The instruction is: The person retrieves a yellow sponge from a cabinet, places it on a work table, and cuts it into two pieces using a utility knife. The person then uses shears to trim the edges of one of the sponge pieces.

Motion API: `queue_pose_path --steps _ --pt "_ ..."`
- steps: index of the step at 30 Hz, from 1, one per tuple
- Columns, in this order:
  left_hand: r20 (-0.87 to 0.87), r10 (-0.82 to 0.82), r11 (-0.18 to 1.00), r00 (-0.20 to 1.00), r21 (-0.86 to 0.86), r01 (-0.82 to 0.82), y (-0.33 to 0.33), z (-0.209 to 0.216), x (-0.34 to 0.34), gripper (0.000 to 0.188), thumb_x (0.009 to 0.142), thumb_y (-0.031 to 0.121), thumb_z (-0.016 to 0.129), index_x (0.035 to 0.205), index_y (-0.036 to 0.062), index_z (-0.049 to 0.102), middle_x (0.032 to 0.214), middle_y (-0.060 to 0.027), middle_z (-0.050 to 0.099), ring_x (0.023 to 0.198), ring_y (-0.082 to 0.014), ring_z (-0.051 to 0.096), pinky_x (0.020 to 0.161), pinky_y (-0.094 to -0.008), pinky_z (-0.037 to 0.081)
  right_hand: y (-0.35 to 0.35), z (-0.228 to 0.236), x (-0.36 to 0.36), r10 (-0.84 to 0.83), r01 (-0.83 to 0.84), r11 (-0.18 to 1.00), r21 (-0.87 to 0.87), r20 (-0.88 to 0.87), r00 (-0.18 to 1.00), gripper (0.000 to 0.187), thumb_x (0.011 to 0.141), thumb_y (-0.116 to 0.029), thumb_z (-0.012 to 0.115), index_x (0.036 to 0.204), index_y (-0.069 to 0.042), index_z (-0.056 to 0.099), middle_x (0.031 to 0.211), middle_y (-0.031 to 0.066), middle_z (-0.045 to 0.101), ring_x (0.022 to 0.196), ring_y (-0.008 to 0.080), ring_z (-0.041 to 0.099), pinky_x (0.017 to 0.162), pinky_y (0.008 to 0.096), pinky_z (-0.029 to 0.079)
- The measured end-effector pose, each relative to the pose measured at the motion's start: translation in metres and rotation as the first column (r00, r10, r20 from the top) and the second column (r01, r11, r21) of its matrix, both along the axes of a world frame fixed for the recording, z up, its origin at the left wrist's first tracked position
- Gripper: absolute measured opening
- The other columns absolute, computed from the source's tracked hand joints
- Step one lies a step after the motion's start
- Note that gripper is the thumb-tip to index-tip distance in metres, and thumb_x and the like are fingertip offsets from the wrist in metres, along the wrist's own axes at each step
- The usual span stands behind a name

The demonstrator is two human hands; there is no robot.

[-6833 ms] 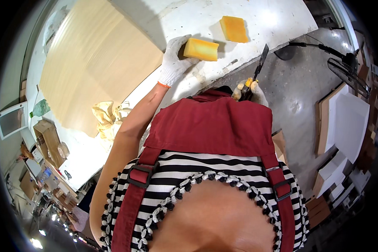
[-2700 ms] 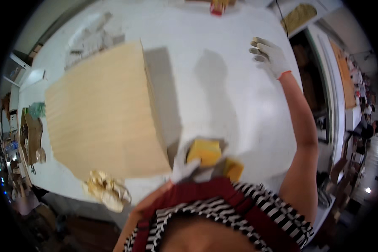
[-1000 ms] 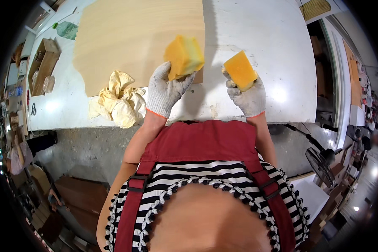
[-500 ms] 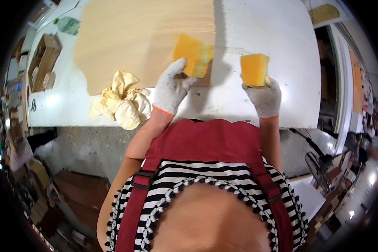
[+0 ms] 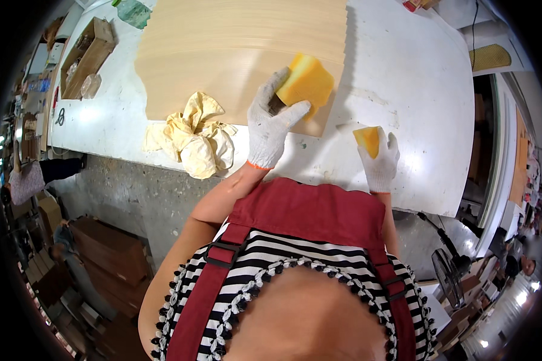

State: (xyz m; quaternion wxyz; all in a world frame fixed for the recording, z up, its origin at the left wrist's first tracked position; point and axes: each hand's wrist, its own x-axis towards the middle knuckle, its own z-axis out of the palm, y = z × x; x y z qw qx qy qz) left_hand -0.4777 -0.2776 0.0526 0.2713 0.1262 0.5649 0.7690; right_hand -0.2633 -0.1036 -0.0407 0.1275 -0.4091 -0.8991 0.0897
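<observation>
Here both gloved hands' fingers grip yellow sponges (image 5: 305,79) on a white workbench (image 5: 415,90) (cluttered workshop).

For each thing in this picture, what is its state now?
Left hand: gloved, gripping a yellow sponge block.
Left sponge block: held, over the wooden panel's edge.
Right hand: gloved, gripping a second sponge block.
Right sponge block: held above the white table.
Wooden panel: lying flat.
Yellow cloth: crumpled, partly on the panel.
Cardboard box: open.
</observation>
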Motion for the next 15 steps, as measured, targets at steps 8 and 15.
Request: queue_pose_path --steps 8,15 --pt "-0.344 0.073 0.995 0.936 -0.045 -0.094 0.011 -0.004 -0.004 0.089 0.072 0.014 0.080 0.144 -0.0061 0.031 0.128 -0.0180 0.052 0.114 -0.0230 0.055 0.099 -0.0336 0.044 0.017 -0.007 0.007 -0.059 0.013 0.971 -0.237 -0.185 0.981 0.061 0.079 -0.023 0.072 0.135 -0.008 0.051 0.122 0.0171 0.057 0.114 0.0316 0.055 0.094 0.0393 0.048" --pt "0.161 -0.172 0.972 0.972 0.186 0.141 0.016 0.010 -0.010 0.073 0.083 0.018 0.071 0.141 -0.0060 0.034 0.129 -0.0167 0.052 0.117 -0.0252 0.055 0.099 -0.0342 0.045 0.027 0.027 0.004 -0.224 0.027 0.876 -0.481 -0.357 0.907 0.061 0.085 -0.020 0.066 0.138 0.002 0.046 0.133 0.0168 0.051 0.118 0.0237 0.053 0.099 0.0323 0.044"
